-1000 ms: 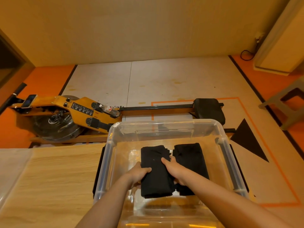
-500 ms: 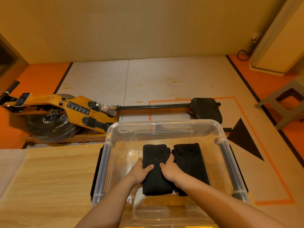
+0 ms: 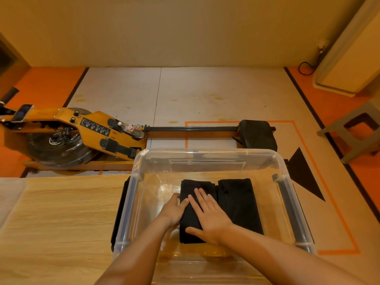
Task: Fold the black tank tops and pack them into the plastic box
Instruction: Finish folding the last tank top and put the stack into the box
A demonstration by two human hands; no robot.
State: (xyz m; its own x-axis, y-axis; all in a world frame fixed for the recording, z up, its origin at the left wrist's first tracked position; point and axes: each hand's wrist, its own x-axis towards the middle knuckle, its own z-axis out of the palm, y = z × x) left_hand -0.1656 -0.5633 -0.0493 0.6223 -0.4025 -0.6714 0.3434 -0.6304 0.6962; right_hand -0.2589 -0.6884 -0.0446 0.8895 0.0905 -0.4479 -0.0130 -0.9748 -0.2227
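We look down on a pale wooden table (image 3: 61,212) with a clear plastic box (image 3: 207,152) at its 3 o'clock end. We judge the step to be packing: a folded top is being settled flat inside the box.

Two black tank tops lie near the middle of the box floor. They are long, narrow, matte bundles, side by side and touching. The left tank top (image 3: 197,184) lies at 9 o'clock of the right tank top (image 3: 238,204).

The right hand (image 3: 209,217) lies spread flat on the left tank top, pressing it down. The left hand (image 3: 174,210) grips that top's 9 o'clock edge, thumb on top.

Next, we think, both hands should lift away gently so the fold does not drag loose. Whether more tops remain we cannot tell.
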